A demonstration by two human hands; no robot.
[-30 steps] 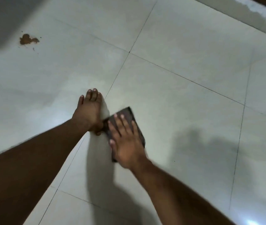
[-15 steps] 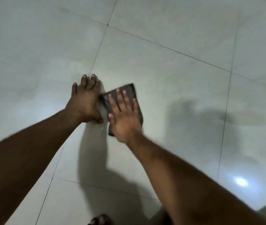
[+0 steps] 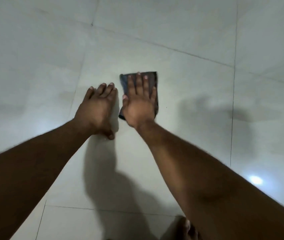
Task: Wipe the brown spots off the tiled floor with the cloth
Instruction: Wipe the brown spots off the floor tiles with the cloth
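Pale tiled floor (image 3: 189, 32) with thin grout lines, dark folded cloth (image 3: 152, 77) pressed flat under right hand (image 3: 140, 103), fingers straight, left hand (image 3: 97, 110) just beside cloth, fingers extended, resting on tile, gripping nothing

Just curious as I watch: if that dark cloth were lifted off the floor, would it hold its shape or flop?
Probably flop: the cloth lies thin and flat under the right hand. It looks light. On the glossy tiled floor it likely slides easily when pushed.
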